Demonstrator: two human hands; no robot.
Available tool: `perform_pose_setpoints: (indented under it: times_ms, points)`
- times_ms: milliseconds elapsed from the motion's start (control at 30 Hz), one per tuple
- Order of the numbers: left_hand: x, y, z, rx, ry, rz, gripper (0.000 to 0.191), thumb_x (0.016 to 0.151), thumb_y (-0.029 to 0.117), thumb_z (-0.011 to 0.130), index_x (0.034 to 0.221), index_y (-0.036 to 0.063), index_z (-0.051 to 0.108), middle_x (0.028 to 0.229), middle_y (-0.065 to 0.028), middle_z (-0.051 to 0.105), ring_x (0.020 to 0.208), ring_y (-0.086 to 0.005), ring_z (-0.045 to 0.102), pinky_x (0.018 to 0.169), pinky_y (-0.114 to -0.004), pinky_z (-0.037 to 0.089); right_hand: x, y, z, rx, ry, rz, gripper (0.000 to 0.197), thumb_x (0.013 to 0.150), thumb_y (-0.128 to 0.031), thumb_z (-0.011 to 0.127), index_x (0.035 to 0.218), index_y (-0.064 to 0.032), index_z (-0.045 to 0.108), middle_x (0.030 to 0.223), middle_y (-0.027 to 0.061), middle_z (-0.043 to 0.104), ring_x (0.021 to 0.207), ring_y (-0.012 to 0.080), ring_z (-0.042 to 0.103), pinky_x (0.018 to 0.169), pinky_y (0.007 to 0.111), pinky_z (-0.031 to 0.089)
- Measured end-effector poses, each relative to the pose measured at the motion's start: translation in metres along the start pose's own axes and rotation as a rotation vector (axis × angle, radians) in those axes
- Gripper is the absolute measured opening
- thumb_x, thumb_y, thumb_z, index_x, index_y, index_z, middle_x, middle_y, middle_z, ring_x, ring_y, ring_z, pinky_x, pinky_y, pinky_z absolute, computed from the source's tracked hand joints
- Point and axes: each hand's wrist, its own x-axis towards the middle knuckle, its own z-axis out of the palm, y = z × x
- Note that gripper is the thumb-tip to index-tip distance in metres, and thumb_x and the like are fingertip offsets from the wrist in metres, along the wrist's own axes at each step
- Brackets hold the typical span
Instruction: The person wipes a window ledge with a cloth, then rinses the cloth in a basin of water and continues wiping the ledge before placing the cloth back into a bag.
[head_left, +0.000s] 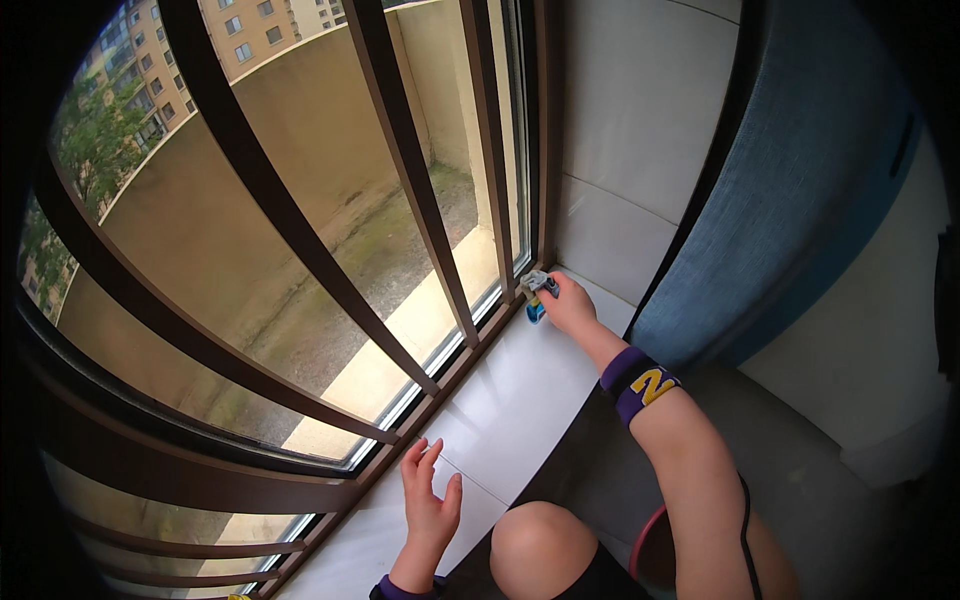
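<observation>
My right hand (572, 306) grips a bunched cloth (537, 283), grey on top with blue and yellow parts hanging below. It is at the far corner of the white tiled windowsill (517, 375), close to the foot of the brown window frame (491, 319). My left hand (431, 495) is over the near part of the sill, fingers apart and holding nothing. Its fingertips are close to the frame's lower rail; whether they touch it I cannot tell. Purple wristbands circle both wrists, and the right one (641, 384) carries a yellow numeral.
Brown vertical bars (412, 172) cross the window, with a balcony wall (300, 135) beyond. Grey wall tiles (622, 135) rise at the sill's far end. A blue fabric-like panel (780, 187) stands at right. Below my right arm is a red-rimmed bucket (643, 536), partly hidden beside my knee (544, 547).
</observation>
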Motion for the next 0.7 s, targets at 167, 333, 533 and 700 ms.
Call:
perform_pose_setpoints:
  times_ms: [167, 333, 533, 700]
  points:
    - [0.003, 0.007, 0.014, -0.030, -0.069, 0.024, 0.048, 0.075, 0.001, 0.061, 0.121, 0.0085, 0.050, 0.127, -0.0149, 0.036, 0.109, -0.0289, 0.046, 0.088, -0.037, 0.042, 0.020, 0.020, 0.035, 0.370, -0.054, -0.040, 0.020, 0.086, -0.025, 0.052, 0.094, -0.0063, 0.053, 0.070, 0.0144, 0.060, 0.066, 0.0355, 0.058, 0.058, 0.043, 0.046]
    - [-0.004, -0.005, 0.013, -0.020, -0.044, -0.026, 0.042, 0.075, 0.002, 0.061, 0.116, 0.0080, 0.053, 0.126, -0.0146, 0.037, 0.108, -0.0286, 0.046, 0.089, -0.036, 0.042, 0.009, -0.005, 0.024, -0.220, 0.116, -0.427, 0.012, 0.082, -0.020, 0.051, 0.084, -0.0085, 0.052, 0.068, 0.0156, 0.058, 0.068, 0.0362, 0.058, 0.060, 0.045, 0.048]
    - [-0.004, 0.000, 0.020, 0.008, -0.079, 0.006, 0.039, 0.075, 0.002, 0.061, 0.113, 0.0095, 0.055, 0.126, -0.0135, 0.038, 0.109, -0.0272, 0.045, 0.086, -0.035, 0.042, 0.047, 0.000, 0.003, -0.579, 0.114, -0.332, 0.010, 0.081, -0.010, 0.048, 0.086, -0.0062, 0.056, 0.078, 0.0144, 0.063, 0.077, 0.0302, 0.061, 0.065, 0.041, 0.051]
    - [-0.006, -0.002, 0.024, -0.013, -0.109, 0.007, 0.035, 0.075, 0.003, 0.061, 0.108, 0.0096, 0.058, 0.125, -0.0132, 0.039, 0.109, -0.0269, 0.046, 0.086, -0.035, 0.042, 0.056, 0.013, 0.013, -0.540, 0.176, -0.304, 0.009, 0.079, -0.015, 0.053, 0.083, -0.0071, 0.056, 0.073, 0.0153, 0.061, 0.072, 0.0328, 0.061, 0.062, 0.044, 0.049]
